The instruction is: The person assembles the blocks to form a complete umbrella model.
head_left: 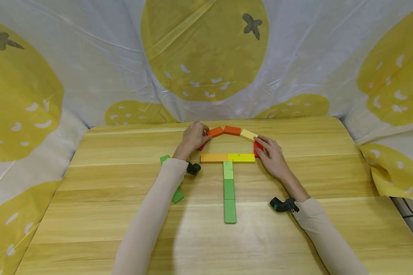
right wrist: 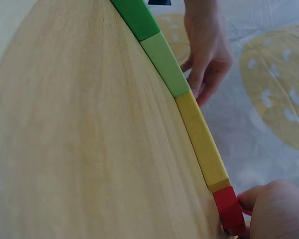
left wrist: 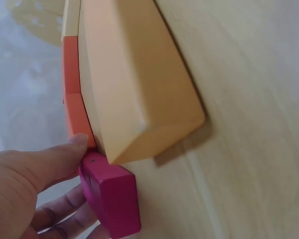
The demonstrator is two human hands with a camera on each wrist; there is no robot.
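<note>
Reading the bar's middle as the clock's centre, a loose green block (head_left: 178, 195) lies at eight o'clock beside the left sleeve (head_left: 151, 217), so that arm should lift clear of it when it withdraws. At ten o'clock the left hand (head_left: 194, 136) has a narrow grip, seemingly pinching the left end of the first orange-red block (head_left: 216, 131), with other fingers behind the magenta block (left wrist: 120, 199) between nine and ten. Press those corners together lightly, flat to the table (head_left: 261, 244), because a hard push would probably travel along the row. The orange half (head_left: 213, 158) and yellow half (head_left: 241, 157) of the bar make a good straight reference, with a green stem (head_left: 229, 190) at six o'clock. The second orange-red block (head_left: 232, 130) sits at twelve, the best guide for matching both slopes. The cream block (head_left: 249, 135), between one and two, calls for a gentle nudge only. Between two and three, the right hand (head_left: 271, 156) has thumb and fingers closely bent about the red block (right wrist: 229, 211); turn it by small amounts, steadying its cream neighbour.
</note>
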